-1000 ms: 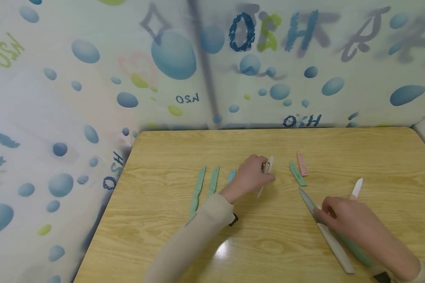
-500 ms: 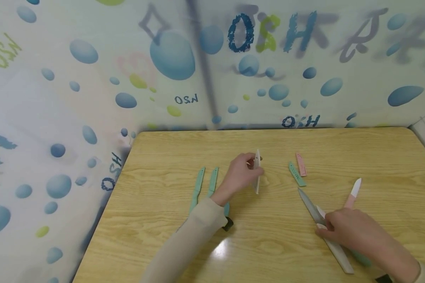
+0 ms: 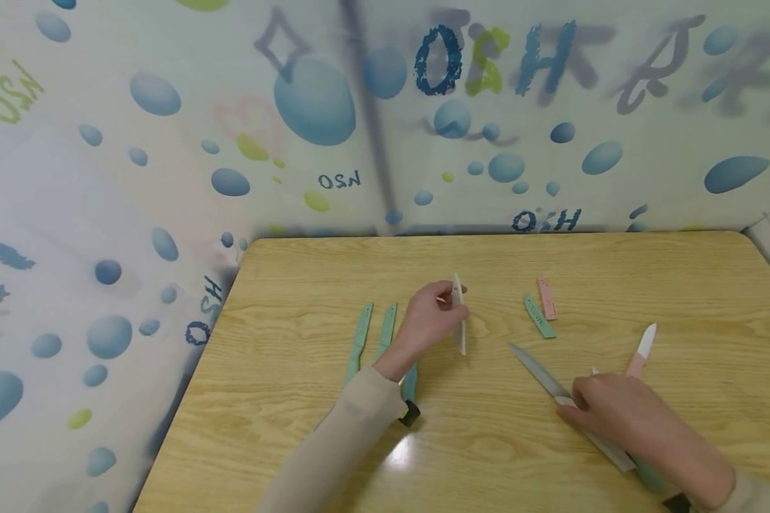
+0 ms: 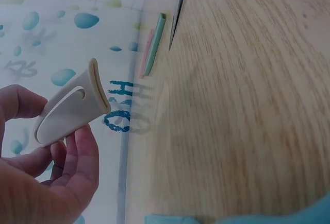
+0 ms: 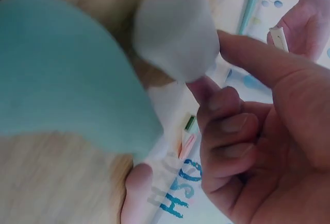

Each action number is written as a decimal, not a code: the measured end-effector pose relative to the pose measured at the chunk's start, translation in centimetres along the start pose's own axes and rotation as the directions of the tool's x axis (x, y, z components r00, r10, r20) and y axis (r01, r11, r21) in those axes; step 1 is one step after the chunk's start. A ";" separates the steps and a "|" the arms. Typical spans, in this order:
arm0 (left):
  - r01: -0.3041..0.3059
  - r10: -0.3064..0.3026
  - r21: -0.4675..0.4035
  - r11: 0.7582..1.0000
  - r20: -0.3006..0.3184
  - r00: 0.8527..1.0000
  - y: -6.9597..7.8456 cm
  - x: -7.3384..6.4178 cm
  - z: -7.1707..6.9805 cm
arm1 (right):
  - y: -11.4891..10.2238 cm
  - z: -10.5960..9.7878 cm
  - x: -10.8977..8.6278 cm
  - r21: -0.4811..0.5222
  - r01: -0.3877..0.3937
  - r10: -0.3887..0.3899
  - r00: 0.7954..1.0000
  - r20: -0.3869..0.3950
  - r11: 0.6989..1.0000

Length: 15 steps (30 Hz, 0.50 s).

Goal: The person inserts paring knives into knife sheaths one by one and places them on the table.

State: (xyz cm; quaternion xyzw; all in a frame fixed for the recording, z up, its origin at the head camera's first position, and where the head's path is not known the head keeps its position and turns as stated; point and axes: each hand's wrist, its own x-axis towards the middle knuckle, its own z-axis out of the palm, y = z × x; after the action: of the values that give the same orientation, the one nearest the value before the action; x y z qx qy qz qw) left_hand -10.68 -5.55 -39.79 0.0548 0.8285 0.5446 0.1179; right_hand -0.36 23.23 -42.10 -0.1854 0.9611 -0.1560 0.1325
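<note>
My left hand (image 3: pixel 428 320) pinches a cream knife sheath (image 4: pixel 72 105) between thumb and fingers, held upright above the table. In the left wrist view its slot-like open end and a curved cut-out show. With thumb and fingers my right hand (image 3: pixel 635 417) grips a knife by its cream handle (image 3: pixel 609 450). The bare grey blade (image 3: pixel 539 369) points up and left, toward the sheath but apart from it. A green knife handle (image 5: pixel 67 74) lies beside that hand, partly hidden under the forearm. Next to it lies a pink-handled knife with a white blade (image 3: pixel 646 340).
A small green sheath (image 3: pixel 539 315) and a pink sheath (image 3: pixel 547 299) lie at the back right of the wooden table (image 3: pixel 282 285). Two green knives (image 3: pixel 361 331) lie left, with a blue one (image 3: pixel 409 385) partly behind the left arm. A patterned cloth (image 3: pixel 334 192) hangs behind.
My left hand has moved left with the sheath and turned it more upright. My right hand has shifted onto the cream handle, and the knife has moved left.
</note>
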 end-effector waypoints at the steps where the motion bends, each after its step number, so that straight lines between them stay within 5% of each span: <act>1: -0.004 0.004 0.001 1.000 -0.002 1.000 -0.1 0.0 0.0 | -0.1 0.1 0.2 -0.006 0.005 -0.005 1.000 -0.018 1.000; 15: -0.017 0.013 -0.083 0.996 -0.051 0.999 -0.6 -0.9 -1.0 | -1.6 0.6 1.4 -0.032 0.010 -0.014 0.993 -0.119 0.999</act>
State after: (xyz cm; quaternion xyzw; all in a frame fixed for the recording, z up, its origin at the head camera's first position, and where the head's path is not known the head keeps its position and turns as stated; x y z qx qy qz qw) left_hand -10.01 -6.87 -39.84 0.0421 0.8074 0.5808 0.0951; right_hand -0.97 21.12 -42.42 -0.1836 0.9685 -0.1525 0.0710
